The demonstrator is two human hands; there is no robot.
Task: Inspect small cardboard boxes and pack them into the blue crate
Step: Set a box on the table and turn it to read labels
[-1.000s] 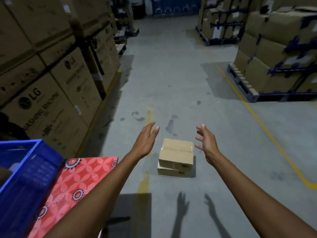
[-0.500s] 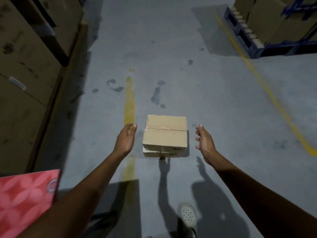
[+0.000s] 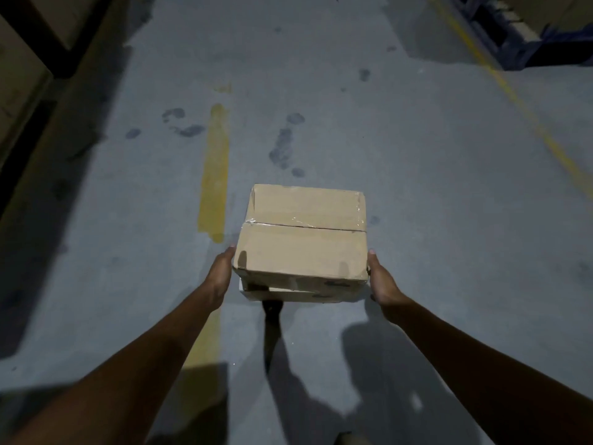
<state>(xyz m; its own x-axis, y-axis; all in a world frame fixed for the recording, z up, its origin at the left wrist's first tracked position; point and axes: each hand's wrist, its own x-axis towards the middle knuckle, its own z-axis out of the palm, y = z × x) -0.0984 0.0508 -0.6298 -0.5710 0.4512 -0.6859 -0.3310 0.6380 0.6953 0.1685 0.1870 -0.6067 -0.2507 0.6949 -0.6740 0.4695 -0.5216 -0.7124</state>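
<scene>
A small brown cardboard box (image 3: 303, 232), taped along its top seam, sits on a flatter box (image 3: 288, 295) on the grey floor. My left hand (image 3: 219, 277) presses flat against the top box's left side. Against its right side lies my right hand (image 3: 382, 284). Both hands clasp the top box between them. The fingers under the box are hidden. The blue crate is out of view.
Large cardboard cartons (image 3: 19, 59) line the left edge. A blue pallet (image 3: 500, 36) with boxes stands at the top right. Yellow floor lines (image 3: 215, 175) run down the middle and along the right. Shadows of my arms fall on the floor below the boxes.
I have moved closer and looked down. Both hands closed in from beside the boxes onto the top box's sides. The crate and red patterned sheet left the view.
</scene>
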